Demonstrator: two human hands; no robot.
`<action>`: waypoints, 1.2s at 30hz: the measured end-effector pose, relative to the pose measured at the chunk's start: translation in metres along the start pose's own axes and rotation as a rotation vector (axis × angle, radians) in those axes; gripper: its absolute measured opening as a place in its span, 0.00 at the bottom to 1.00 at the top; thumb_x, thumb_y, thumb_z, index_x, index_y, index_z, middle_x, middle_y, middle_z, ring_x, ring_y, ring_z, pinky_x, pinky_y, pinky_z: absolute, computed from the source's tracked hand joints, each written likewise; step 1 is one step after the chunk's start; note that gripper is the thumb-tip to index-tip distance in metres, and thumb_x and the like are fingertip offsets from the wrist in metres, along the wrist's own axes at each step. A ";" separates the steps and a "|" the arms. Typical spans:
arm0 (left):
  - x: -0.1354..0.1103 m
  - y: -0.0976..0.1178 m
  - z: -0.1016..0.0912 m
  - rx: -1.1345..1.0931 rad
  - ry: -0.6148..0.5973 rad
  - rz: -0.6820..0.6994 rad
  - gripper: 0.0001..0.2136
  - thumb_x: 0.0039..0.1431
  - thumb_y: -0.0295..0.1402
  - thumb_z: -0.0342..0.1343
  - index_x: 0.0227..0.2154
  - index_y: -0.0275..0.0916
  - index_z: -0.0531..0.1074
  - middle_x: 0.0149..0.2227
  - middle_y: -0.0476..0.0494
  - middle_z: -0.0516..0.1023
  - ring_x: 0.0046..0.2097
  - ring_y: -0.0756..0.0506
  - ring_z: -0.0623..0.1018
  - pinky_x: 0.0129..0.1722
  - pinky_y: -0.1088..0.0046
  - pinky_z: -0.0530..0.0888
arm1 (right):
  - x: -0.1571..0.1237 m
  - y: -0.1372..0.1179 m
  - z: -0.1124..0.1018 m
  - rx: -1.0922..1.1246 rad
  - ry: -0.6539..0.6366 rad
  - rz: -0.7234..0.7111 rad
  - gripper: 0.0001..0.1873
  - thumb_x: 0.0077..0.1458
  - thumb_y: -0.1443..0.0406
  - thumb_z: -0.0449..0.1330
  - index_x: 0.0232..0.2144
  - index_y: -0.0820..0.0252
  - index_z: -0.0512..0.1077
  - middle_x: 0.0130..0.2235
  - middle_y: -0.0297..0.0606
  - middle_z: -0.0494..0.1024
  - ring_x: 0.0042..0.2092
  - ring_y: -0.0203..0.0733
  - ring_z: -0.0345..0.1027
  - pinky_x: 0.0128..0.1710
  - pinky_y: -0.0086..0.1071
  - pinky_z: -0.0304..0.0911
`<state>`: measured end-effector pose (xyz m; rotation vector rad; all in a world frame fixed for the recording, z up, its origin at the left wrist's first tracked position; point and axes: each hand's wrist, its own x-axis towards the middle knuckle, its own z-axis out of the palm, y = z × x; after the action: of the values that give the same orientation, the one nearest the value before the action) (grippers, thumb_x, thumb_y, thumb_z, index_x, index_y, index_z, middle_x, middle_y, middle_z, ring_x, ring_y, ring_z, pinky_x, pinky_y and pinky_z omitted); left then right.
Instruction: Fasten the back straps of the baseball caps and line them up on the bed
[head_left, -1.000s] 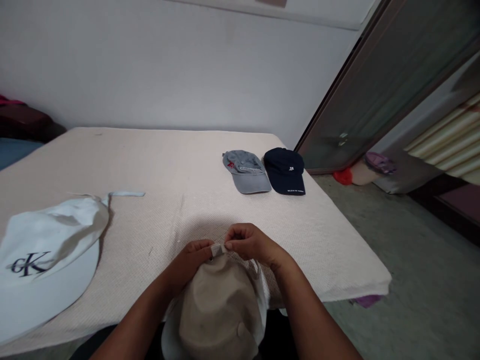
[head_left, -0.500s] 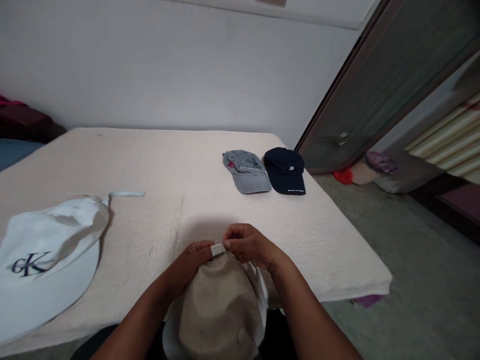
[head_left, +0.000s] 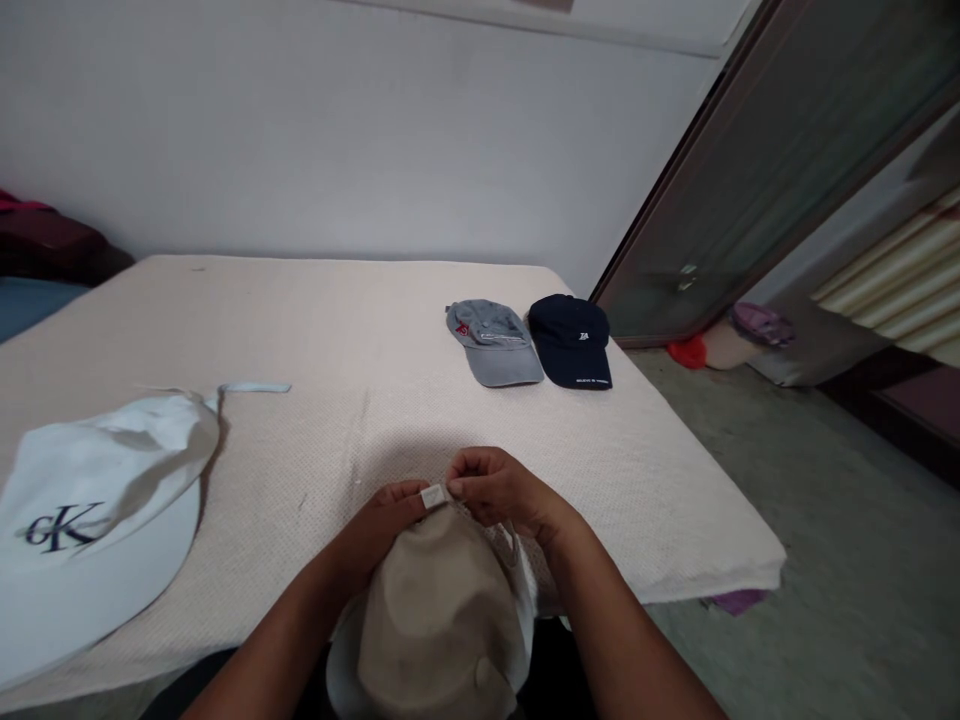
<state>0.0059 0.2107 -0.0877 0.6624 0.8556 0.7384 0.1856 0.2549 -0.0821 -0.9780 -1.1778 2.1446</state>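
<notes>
In the head view, the tan cap (head_left: 442, 600) sits low in the middle, close to the person's body at the near edge of a pale cloth (head_left: 315, 320). Its rounded crown faces up, with a small button toward the near end and paler parts showing at both sides. At its far edge is a small whitish tab (head_left: 433, 496). The left hand (head_left: 386, 525) grips the cap's far edge just left of the tab, its fingers curled together. The right hand (head_left: 499, 490) is just right of the tab, in a narrow pinch at the same edge; exactly what lies between its fingertips is too small to tell. Well to the left of the tan cap lies a white cap (head_left: 112, 480) with dark letters, its loose strap (head_left: 256, 387) pointing right. Beyond the tan cap, toward the right, lie a grey cap (head_left: 499, 345) with a red mark and, just beside it, a navy cap (head_left: 570, 340), brims facing the near side. A plain wall (head_left: 337, 130) stands farthest beyond the tan cap.
</notes>
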 end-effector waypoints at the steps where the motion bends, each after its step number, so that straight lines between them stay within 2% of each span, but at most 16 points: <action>1: 0.000 0.001 0.002 0.013 0.005 -0.009 0.09 0.52 0.37 0.58 0.27 0.34 0.73 0.22 0.48 0.71 0.23 0.53 0.67 0.25 0.77 0.62 | 0.000 0.000 0.000 0.014 -0.013 0.002 0.10 0.44 0.63 0.64 0.26 0.62 0.67 0.16 0.23 0.60 0.15 0.24 0.46 0.12 0.22 0.39; 7: -0.001 0.006 0.005 0.034 0.013 -0.029 0.11 0.51 0.39 0.59 0.31 0.35 0.75 0.25 0.46 0.75 0.25 0.51 0.69 0.27 0.75 0.63 | -0.003 -0.002 -0.002 0.094 -0.072 -0.014 0.10 0.46 0.63 0.63 0.28 0.61 0.66 0.15 0.22 0.58 0.15 0.23 0.42 0.13 0.22 0.36; 12: -0.003 0.007 0.006 0.036 0.001 -0.033 0.11 0.50 0.39 0.58 0.28 0.35 0.75 0.24 0.46 0.74 0.25 0.50 0.69 0.27 0.74 0.63 | -0.002 -0.003 -0.002 0.100 -0.102 -0.001 0.08 0.46 0.65 0.63 0.27 0.62 0.66 0.16 0.22 0.58 0.14 0.23 0.42 0.13 0.22 0.35; 20: -0.004 0.005 0.003 0.010 0.077 0.020 0.10 0.49 0.37 0.59 0.28 0.34 0.73 0.24 0.46 0.72 0.25 0.50 0.68 0.27 0.75 0.65 | 0.002 0.001 -0.001 0.050 -0.061 0.012 0.09 0.45 0.64 0.63 0.29 0.62 0.67 0.16 0.23 0.59 0.15 0.24 0.45 0.12 0.21 0.38; 26: -0.004 0.005 0.002 -0.057 0.015 0.015 0.12 0.48 0.40 0.60 0.29 0.34 0.73 0.25 0.45 0.72 0.25 0.50 0.69 0.27 0.75 0.65 | 0.002 0.000 0.001 0.069 -0.079 0.011 0.10 0.45 0.64 0.63 0.29 0.61 0.67 0.16 0.22 0.58 0.15 0.24 0.43 0.12 0.21 0.37; 30: -0.003 0.008 0.005 -0.035 0.028 -0.016 0.12 0.49 0.40 0.59 0.27 0.35 0.72 0.23 0.47 0.72 0.24 0.51 0.67 0.27 0.75 0.64 | 0.002 -0.001 0.004 0.081 -0.102 0.001 0.10 0.45 0.64 0.63 0.29 0.62 0.67 0.16 0.22 0.59 0.15 0.23 0.43 0.12 0.21 0.37; 33: -0.002 0.007 0.005 -0.002 0.029 -0.022 0.11 0.51 0.40 0.58 0.27 0.35 0.73 0.24 0.46 0.73 0.26 0.49 0.69 0.28 0.74 0.64 | 0.003 -0.001 0.006 0.037 -0.070 0.012 0.10 0.45 0.64 0.64 0.29 0.62 0.68 0.17 0.23 0.61 0.15 0.24 0.47 0.12 0.21 0.41; 36: -0.002 0.004 0.002 0.020 0.056 0.013 0.10 0.51 0.39 0.57 0.28 0.35 0.73 0.26 0.45 0.74 0.27 0.48 0.70 0.29 0.73 0.65 | 0.003 -0.001 0.006 0.003 -0.042 0.009 0.10 0.44 0.65 0.64 0.29 0.62 0.68 0.17 0.23 0.61 0.15 0.23 0.47 0.13 0.21 0.41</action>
<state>0.0060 0.2113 -0.0829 0.6687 0.9114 0.7637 0.1791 0.2544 -0.0796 -0.9428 -1.1911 2.1827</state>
